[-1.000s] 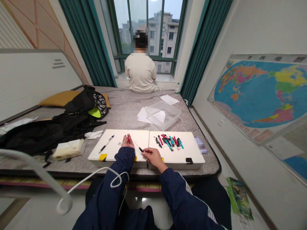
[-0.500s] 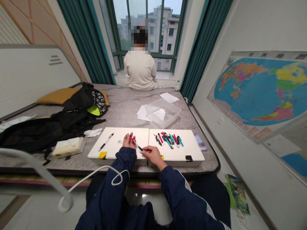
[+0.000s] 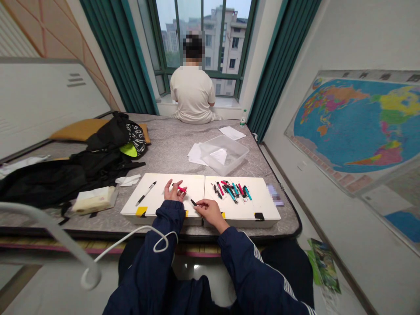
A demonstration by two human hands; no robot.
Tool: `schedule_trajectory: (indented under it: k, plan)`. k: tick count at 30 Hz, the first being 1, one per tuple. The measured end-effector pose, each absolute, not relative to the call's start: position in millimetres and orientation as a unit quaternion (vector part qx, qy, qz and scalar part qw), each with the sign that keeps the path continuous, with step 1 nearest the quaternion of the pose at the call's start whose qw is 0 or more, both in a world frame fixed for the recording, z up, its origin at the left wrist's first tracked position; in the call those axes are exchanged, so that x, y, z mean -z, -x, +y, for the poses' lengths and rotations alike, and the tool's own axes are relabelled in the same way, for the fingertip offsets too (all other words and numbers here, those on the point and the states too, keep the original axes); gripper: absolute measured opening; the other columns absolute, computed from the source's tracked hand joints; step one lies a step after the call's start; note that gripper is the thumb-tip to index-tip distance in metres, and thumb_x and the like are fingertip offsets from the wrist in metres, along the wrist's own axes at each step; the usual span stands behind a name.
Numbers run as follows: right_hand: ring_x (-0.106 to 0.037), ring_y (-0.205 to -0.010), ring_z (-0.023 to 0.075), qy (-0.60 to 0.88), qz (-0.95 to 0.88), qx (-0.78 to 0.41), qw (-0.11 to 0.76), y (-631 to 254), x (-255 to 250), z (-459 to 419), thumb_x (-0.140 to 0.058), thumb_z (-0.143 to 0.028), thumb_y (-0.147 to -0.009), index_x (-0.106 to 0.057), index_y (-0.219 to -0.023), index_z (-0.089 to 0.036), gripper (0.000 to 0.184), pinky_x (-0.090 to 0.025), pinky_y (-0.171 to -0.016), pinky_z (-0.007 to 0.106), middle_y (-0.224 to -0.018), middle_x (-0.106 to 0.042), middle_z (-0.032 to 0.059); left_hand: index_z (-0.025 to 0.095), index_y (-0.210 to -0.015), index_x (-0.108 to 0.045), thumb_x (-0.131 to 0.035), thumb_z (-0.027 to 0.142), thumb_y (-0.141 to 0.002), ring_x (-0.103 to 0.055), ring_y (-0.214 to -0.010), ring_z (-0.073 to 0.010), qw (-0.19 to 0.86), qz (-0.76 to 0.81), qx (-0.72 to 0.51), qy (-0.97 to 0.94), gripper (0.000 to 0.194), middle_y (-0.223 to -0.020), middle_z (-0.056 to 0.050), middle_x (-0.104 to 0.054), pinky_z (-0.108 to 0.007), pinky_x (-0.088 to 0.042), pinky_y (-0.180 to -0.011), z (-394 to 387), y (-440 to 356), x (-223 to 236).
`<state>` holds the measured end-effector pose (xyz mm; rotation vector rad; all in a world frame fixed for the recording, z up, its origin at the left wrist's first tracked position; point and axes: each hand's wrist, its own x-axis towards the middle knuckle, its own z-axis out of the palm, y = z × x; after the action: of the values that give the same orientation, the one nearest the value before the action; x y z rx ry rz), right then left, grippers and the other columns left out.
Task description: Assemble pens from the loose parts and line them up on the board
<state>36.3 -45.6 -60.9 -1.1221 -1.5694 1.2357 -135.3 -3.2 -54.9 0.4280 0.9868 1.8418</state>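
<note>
1. Fingers of our left hand (image 3: pixel 174 194) are curled around a red pen part (image 3: pixel 181 189), palm turned up above the left white box (image 3: pixel 194 181).
2. Our right hand (image 3: pixel 210 213) pinches a small black pen part (image 3: pixel 194 202) between thumb and fingertips, near the seam where that box meets the right white box (image 3: pixel 259 187). The red and black parts we hold are apart from each other.
3. We see one whole click pen (image 3: pixel 146 194), pale-barrelled with a black lower end, lying slantwise on the left white box, to the left of our left hand.
4. A loose pile of red, teal and black pen parts (image 3: pixel 231 194) lies on the right white box, beyond our right hand.
5. Past the boxes we have a clear plastic bin (image 3: pixel 236 158) beside white paper sheets (image 3: pixel 194 154). A tissue pack (image 3: pixel 94 202) lies to our left, near a black backpack (image 3: pixel 95 162).
6. Facing the window, a person in a white shirt (image 3: pixel 193 92) sits with their back to us.
</note>
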Motion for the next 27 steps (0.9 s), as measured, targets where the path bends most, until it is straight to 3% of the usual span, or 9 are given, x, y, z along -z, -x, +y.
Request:
schedule_trajectory:
  k: [12, 20, 27]
  plan:
    - [-0.048, -0.044, 0.0089, 0.44, -0.615, -0.511, 0.409, -36, 61, -46, -0.069, -0.04, -0.07, -0.068, -0.087, -0.013, 0.032, -0.037, -0.044, 0.019, -0.053, -0.058, -0.0015, 0.024, -0.115, -0.05, -0.069, 0.043, -0.071, -0.066, -0.055, -0.0117, 0.481, 0.431, -0.732, -0.217, 0.052, -0.113, -0.012, -0.064, -0.02, -0.05, -0.046, -6, 135, 48]
    - [-0.05, -0.043, 0.0086, 0.43, -0.597, -0.533, 0.419, -35, 64, -46, -0.066, -0.041, -0.072, -0.067, -0.092, -0.014, 0.034, -0.039, -0.041, 0.019, -0.06, -0.058, -0.0009, 0.017, -0.121, -0.048, -0.07, 0.045, -0.068, -0.067, -0.054, -0.0167, 0.469, 0.458, -0.671, -0.347, 0.064, -0.102, -0.015, -0.069, -0.024, -0.052, -0.047, -14, 124, 42]
    - [-0.052, -0.042, 0.0078, 0.42, -0.545, -0.576, 0.442, -34, 59, -44, -0.066, -0.04, -0.071, -0.06, -0.097, -0.016, 0.036, -0.042, -0.036, 0.019, -0.071, -0.059, -0.0008, 0.023, -0.131, -0.038, -0.071, 0.044, -0.068, -0.07, -0.065, -0.0191, 0.512, 0.458, -0.623, -0.375, 0.074, -0.108, -0.016, -0.067, -0.024, -0.053, -0.052, -20, 120, 37]
